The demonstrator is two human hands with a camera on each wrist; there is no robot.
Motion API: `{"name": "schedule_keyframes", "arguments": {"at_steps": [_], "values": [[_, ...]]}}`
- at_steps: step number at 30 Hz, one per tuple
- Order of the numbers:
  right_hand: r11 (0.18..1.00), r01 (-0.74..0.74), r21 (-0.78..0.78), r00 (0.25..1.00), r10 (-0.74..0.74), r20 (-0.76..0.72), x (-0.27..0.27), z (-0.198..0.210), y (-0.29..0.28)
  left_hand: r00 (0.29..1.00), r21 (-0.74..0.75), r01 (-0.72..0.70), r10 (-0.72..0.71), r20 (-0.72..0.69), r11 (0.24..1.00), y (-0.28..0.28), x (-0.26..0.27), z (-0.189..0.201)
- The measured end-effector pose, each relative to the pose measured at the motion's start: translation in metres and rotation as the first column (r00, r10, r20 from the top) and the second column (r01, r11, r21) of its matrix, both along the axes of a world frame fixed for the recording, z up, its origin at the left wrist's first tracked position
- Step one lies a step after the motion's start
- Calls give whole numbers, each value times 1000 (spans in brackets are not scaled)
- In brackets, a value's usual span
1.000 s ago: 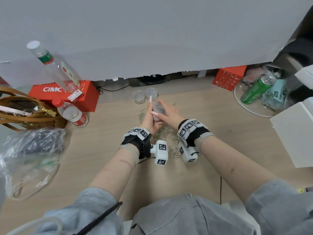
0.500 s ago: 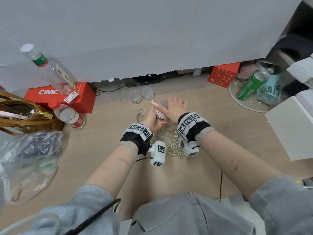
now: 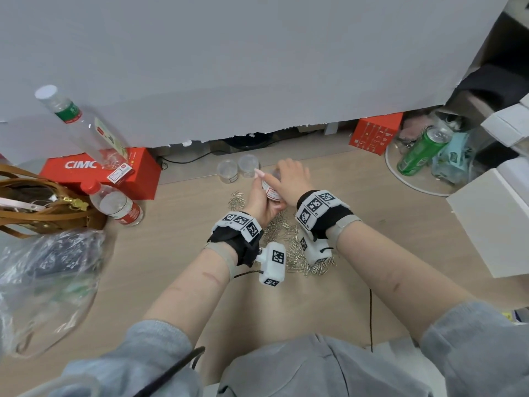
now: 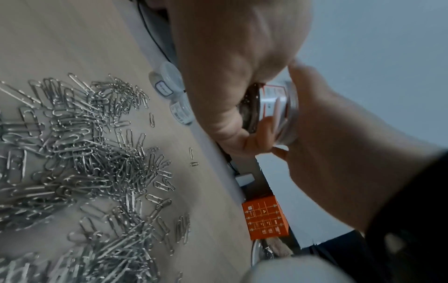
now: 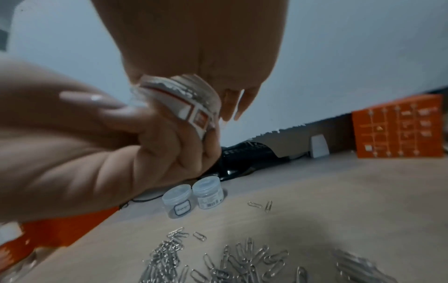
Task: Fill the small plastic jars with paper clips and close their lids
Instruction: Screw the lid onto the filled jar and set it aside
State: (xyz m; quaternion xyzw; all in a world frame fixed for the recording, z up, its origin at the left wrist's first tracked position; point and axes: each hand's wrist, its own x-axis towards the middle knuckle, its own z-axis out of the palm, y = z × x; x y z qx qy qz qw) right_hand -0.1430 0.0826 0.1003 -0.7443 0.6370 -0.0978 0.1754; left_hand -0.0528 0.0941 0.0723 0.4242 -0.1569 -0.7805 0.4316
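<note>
My left hand (image 3: 259,200) grips a small clear jar (image 3: 272,193) with a red and white label, tilted, above the pile of silver paper clips (image 3: 289,242). My right hand (image 3: 289,179) sits over the jar's top with its fingers curled round the lid (image 4: 290,114). In the wrist views the jar (image 5: 189,99) shows between both hands, its inside mostly hidden. Two more small jars (image 3: 228,171) (image 3: 248,165) stand lidded behind the pile, also in the right wrist view as jars (image 5: 178,201) (image 5: 208,193).
Left of me are a red box (image 3: 86,170), two water bottles (image 3: 117,204), a brown bag (image 3: 34,207) and a plastic bag (image 3: 45,276). At the right stand an orange box (image 3: 375,136), a green can (image 3: 420,153) and white boxes (image 3: 492,219).
My right hand has slid over the jar's top and now covers the lid. The left hand keeps its hold on the jar above the clips.
</note>
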Motion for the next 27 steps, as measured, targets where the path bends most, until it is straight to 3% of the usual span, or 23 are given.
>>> {"name": "schedule_keyframes", "arguments": {"at_steps": [2, 4, 8, 11, 17, 23, 27], "values": [[997, -80, 0, 990, 80, 117, -7, 2, -2, 999, 13, 39, -39, 19, 999, -5, 0, 0], [987, -161, -5, 978, 160, 134, -15, 6, -4, 993, 46, 101, -104, 56, 994, -10, 1, 1], [996, -85, 3, 990, 84, 116, -28, -4, -10, 970, 60, 146, -155, 187, 987, -19, -13, -1], [999, -23, 44, 991, 17, 130, -38, -16, -18, 952, 26, 100, -103, 290, 995, -28, -34, -9], [996, -29, 87, 999, 26, 35, -71, -27, -45, 950, -1, 33, -32, 311, 999, -46, -74, -31], [994, -2, 108, 998, 8, -62, -99, -30, -77, 889, -54, -23, 45, 456, 998, -70, -106, -37], [984, -70, 163, 996, 59, 71, -117, -40, -98, 838, -40, -103, 108, 535, 994, -89, -119, -43]]}}
